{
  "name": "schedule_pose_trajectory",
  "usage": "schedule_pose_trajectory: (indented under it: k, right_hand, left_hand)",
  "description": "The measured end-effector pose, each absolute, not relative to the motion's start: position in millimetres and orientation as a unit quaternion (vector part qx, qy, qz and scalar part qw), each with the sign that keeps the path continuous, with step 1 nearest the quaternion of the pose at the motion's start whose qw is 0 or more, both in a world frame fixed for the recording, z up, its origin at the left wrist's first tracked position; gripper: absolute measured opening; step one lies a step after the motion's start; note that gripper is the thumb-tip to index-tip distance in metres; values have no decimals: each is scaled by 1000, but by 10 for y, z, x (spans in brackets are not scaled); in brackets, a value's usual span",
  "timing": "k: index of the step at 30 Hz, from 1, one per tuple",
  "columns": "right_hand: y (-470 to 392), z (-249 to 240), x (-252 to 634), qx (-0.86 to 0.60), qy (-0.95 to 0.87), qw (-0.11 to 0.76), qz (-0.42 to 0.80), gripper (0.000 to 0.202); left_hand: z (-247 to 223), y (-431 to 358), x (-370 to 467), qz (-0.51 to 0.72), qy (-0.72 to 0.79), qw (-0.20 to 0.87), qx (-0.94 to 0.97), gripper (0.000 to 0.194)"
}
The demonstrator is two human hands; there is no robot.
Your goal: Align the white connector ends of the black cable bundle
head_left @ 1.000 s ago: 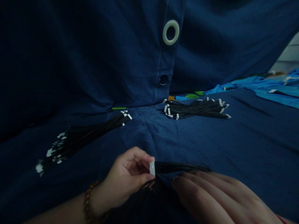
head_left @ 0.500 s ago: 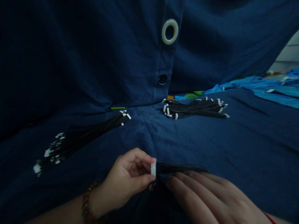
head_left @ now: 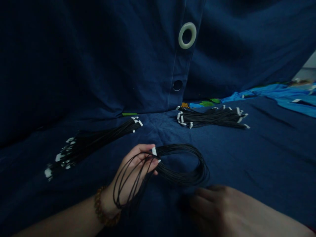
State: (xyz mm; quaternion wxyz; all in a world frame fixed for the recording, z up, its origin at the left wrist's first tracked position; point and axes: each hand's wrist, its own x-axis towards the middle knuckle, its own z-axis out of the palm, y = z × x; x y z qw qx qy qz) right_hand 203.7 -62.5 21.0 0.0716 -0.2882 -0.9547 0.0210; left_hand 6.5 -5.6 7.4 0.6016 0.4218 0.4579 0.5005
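Note:
My left hand point(head_left: 134, 164) pinches a white connector point(head_left: 154, 151) between thumb and fingers. From it a cable of thin black wires point(head_left: 184, 180) bends round in a wide loop to the right. Several strands also arc back over the left hand and wrist. A second small white piece shows by the thumb tip. Low on the right, my right hand point(head_left: 219, 207) is below the loop and apart from it. Its fingers are curled down in shadow and slightly blurred, so whatever they hold is hidden.
On the dark blue cloth point(head_left: 266, 158) lie two bundles of black cables with white connectors: a left bundle point(head_left: 98, 138) and a right bundle point(head_left: 212, 117). A blue cloth hanging point(head_left: 138, 59) with a pale ring point(head_left: 187, 35) rises behind. Bright blue fabric point(head_left: 276, 93) is at the far right.
The wires, stretched low to the right of my left hand before, now form a raised loop held at the left fingers. My right hand has drawn down and curled its fingers.

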Motion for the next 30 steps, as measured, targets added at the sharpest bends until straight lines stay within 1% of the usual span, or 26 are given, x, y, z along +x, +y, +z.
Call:
schedule_pose_trajectory:
  k: [3,5,6,8,10,12,13,14,15,17,18,19,20,22,24,27,30]
  right_hand:
    - [-474,361,2177,-281,-943,57,166,27]
    - [-334,475,2327,-253,-931,81,250,22]
    - [-261,519,2405,-241,-913,130,302,21]
    - [-130,569,2535,-255,-844,277,382,23]
    - [-52,579,2596,-293,-751,424,413,29]
    - [-53,569,2568,-330,-667,516,424,25]
    - [-83,564,2521,-342,-634,532,445,22]
    - [-129,560,2460,-353,-607,525,480,21]
    - [-186,558,2388,-364,-583,498,529,21]
    - [-316,558,2242,-400,-578,394,592,16]
    - [-381,558,2180,-425,-611,342,573,10]
    - [-441,556,2132,-452,-654,304,525,8]
    - [-495,551,2099,-473,-700,283,454,9]
    - [-580,532,2076,-477,-774,283,305,12]
    - [-628,506,2091,-464,-803,300,221,16]
    - [-642,465,2119,-461,-812,314,175,18]
    - [-634,429,2122,-470,-816,299,154,17]
  left_hand:
    - [62,-49,78,514,456,602,407,30]
    - [48,-45,84,517,449,605,405,30]
    - [41,-45,86,517,445,607,407,30]
    - [31,-46,87,517,444,606,410,31]
    - [24,-45,85,517,445,607,409,31]
    - [13,-41,78,518,437,609,412,30]
    - [4,-38,74,519,429,612,415,29]
    - [-5,-34,69,520,417,615,421,29]
    - [-15,-32,66,521,403,620,426,29]
    - [-31,-35,63,523,373,631,434,30]
    - [-34,-40,65,522,362,637,437,31]
    - [-34,-48,68,520,356,641,438,31]
    - [-32,-58,72,517,354,643,441,30]
    - [-27,-81,76,511,357,641,448,26]
    - [-28,-103,68,507,351,639,460,21]
    - [-46,-124,40,499,314,646,484,19]
    - [-65,-124,25,488,283,650,508,21]
